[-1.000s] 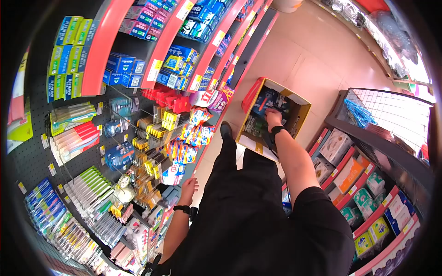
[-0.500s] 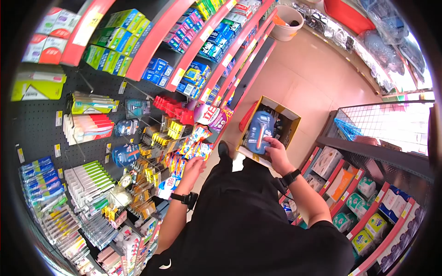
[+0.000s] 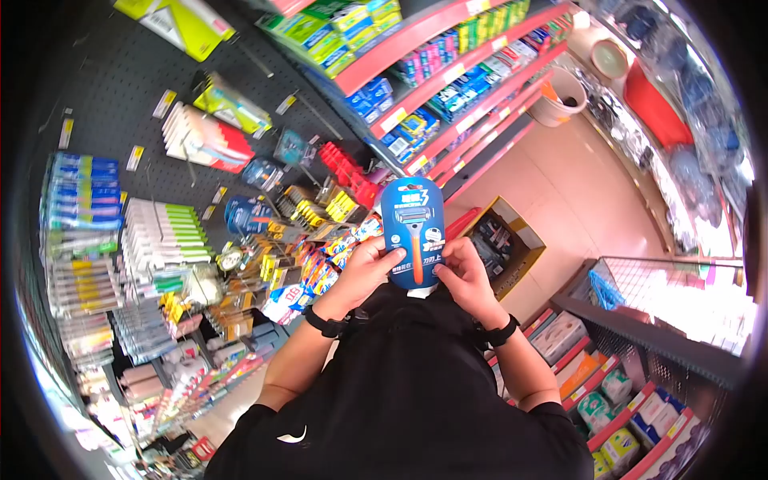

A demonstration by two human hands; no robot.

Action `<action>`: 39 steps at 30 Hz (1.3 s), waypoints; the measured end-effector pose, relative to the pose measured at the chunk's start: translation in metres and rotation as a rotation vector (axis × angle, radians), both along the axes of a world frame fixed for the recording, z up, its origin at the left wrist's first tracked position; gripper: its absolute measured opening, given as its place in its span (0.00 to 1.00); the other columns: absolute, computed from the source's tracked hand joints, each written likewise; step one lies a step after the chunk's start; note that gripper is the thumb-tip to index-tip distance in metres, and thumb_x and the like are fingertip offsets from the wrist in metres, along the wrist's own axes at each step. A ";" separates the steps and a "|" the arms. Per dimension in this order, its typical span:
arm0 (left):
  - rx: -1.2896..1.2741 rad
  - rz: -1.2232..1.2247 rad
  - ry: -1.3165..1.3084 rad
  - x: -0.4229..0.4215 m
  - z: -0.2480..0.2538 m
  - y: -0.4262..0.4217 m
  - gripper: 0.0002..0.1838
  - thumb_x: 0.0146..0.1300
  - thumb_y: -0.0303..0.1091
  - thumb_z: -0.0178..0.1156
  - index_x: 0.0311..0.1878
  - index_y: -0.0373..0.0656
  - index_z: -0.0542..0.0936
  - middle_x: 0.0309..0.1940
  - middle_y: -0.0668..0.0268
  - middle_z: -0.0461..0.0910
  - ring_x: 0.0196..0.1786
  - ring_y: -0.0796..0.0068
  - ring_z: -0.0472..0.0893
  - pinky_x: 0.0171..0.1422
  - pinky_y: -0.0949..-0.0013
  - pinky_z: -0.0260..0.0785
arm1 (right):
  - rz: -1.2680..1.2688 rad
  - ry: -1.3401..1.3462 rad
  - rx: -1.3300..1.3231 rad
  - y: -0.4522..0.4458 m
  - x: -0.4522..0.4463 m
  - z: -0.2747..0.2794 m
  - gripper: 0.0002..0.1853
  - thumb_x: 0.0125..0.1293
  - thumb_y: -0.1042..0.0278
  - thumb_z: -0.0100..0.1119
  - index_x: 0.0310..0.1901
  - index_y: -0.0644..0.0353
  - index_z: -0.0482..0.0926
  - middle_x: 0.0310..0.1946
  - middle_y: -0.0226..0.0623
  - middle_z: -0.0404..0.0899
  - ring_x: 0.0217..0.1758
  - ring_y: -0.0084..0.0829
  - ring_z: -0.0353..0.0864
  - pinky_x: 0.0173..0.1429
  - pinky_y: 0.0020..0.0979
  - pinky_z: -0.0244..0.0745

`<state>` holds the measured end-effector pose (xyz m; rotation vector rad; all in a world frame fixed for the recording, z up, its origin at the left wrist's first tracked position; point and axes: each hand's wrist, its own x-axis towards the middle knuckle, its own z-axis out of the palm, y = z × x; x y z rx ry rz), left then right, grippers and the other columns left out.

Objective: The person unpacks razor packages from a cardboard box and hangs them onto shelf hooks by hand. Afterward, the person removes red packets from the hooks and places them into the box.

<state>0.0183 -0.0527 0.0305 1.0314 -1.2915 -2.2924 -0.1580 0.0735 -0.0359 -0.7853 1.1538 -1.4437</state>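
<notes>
A blue razor package [image 3: 413, 232] with an orange-handled razor is held upright in front of my body, its printed face towards me. My left hand [image 3: 370, 270] grips its lower left edge, thumb on the front. My right hand [image 3: 467, 276] pinches its lower right edge with curled fingers. Beyond my right hand, an open cardboard box [image 3: 532, 250] stands on the floor with dark and blue packages inside.
Pegboard hooks at the left hold toothbrushes [image 3: 166, 232] and more blue packages [image 3: 249, 214]. Shelves of boxed goods [image 3: 472, 84] rise ahead. A white bucket [image 3: 558, 98] stands at the aisle's far end. Lower right are tissue shelves [image 3: 594, 410] and a wire basket [image 3: 680, 280].
The razor package has come up out of the box in my right hand to in front of my chest. My left hand has moved in and taken hold of it. The view has turned.
</notes>
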 end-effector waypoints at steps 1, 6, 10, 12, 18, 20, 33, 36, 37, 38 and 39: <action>0.022 0.004 -0.009 0.006 0.003 0.001 0.13 0.75 0.29 0.55 0.59 0.37 0.79 0.52 0.67 0.83 0.54 0.79 0.81 0.61 0.70 0.74 | -0.033 -0.132 -0.031 -0.003 0.004 0.000 0.17 0.67 0.80 0.59 0.57 0.61 0.70 0.47 0.34 0.78 0.47 0.23 0.79 0.53 0.27 0.75; -0.088 0.051 -0.037 0.036 0.011 0.009 0.14 0.75 0.31 0.57 0.59 0.37 0.79 0.51 0.68 0.83 0.53 0.80 0.80 0.60 0.71 0.74 | 0.097 -0.174 0.052 -0.025 0.015 0.035 0.13 0.73 0.75 0.57 0.56 0.63 0.72 0.46 0.32 0.80 0.47 0.19 0.78 0.51 0.25 0.75; -0.133 0.094 -0.051 0.059 0.010 0.013 0.15 0.75 0.34 0.58 0.59 0.37 0.79 0.50 0.69 0.83 0.52 0.82 0.80 0.59 0.71 0.73 | 0.215 -0.072 0.179 -0.035 0.023 0.043 0.07 0.74 0.73 0.57 0.49 0.63 0.78 0.40 0.28 0.82 0.44 0.16 0.78 0.50 0.22 0.73; -0.145 0.126 -0.050 0.070 0.010 0.013 0.15 0.75 0.34 0.58 0.59 0.37 0.80 0.50 0.69 0.83 0.52 0.82 0.80 0.59 0.71 0.73 | 0.222 -0.076 0.151 -0.041 0.033 0.042 0.07 0.74 0.73 0.58 0.49 0.63 0.78 0.40 0.27 0.82 0.44 0.15 0.78 0.49 0.22 0.73; -0.104 0.219 -0.024 0.100 0.005 0.010 0.14 0.74 0.30 0.57 0.59 0.38 0.78 0.42 0.72 0.81 0.42 0.86 0.78 0.41 0.76 0.73 | 0.269 0.008 0.114 -0.059 0.054 0.046 0.07 0.74 0.73 0.58 0.49 0.63 0.78 0.40 0.26 0.81 0.44 0.14 0.77 0.49 0.21 0.72; -0.110 0.248 0.017 0.109 0.007 0.007 0.13 0.74 0.30 0.56 0.58 0.38 0.78 0.43 0.71 0.82 0.43 0.85 0.79 0.43 0.75 0.75 | 0.300 0.091 0.117 -0.064 0.060 0.045 0.07 0.74 0.73 0.57 0.50 0.63 0.78 0.39 0.25 0.81 0.43 0.13 0.75 0.47 0.20 0.71; -0.071 0.321 0.164 0.162 -0.002 -0.011 0.15 0.72 0.24 0.56 0.60 0.38 0.77 0.50 0.69 0.82 0.53 0.82 0.79 0.60 0.71 0.73 | 0.398 0.306 0.183 -0.100 0.103 0.054 0.08 0.72 0.71 0.59 0.48 0.65 0.81 0.42 0.30 0.82 0.44 0.18 0.78 0.51 0.25 0.74; -0.092 0.350 0.184 0.170 0.006 -0.014 0.17 0.71 0.23 0.56 0.63 0.38 0.76 0.52 0.68 0.81 0.54 0.81 0.79 0.62 0.70 0.73 | 0.397 0.316 0.161 -0.109 0.111 0.053 0.08 0.72 0.71 0.59 0.48 0.65 0.80 0.41 0.29 0.81 0.44 0.18 0.78 0.51 0.25 0.74; -0.053 0.349 0.176 0.173 0.010 -0.016 0.18 0.72 0.23 0.55 0.63 0.38 0.76 0.53 0.67 0.81 0.55 0.81 0.79 0.62 0.70 0.73 | 0.405 0.324 0.162 -0.112 0.114 0.053 0.08 0.72 0.71 0.59 0.48 0.65 0.80 0.41 0.29 0.81 0.44 0.18 0.78 0.51 0.25 0.74; -0.014 0.347 0.167 0.176 0.011 -0.017 0.18 0.72 0.23 0.55 0.64 0.38 0.76 0.54 0.67 0.81 0.56 0.80 0.78 0.63 0.69 0.72 | 0.405 0.320 0.171 -0.115 0.117 0.053 0.08 0.72 0.71 0.59 0.48 0.65 0.80 0.41 0.29 0.81 0.43 0.18 0.78 0.50 0.24 0.74; -0.011 0.354 0.173 0.179 0.010 -0.019 0.18 0.72 0.23 0.55 0.64 0.38 0.76 0.54 0.67 0.81 0.56 0.80 0.78 0.63 0.69 0.72 | 0.402 0.315 0.181 -0.117 0.120 0.053 0.09 0.72 0.71 0.59 0.49 0.65 0.80 0.40 0.29 0.81 0.43 0.18 0.78 0.49 0.24 0.74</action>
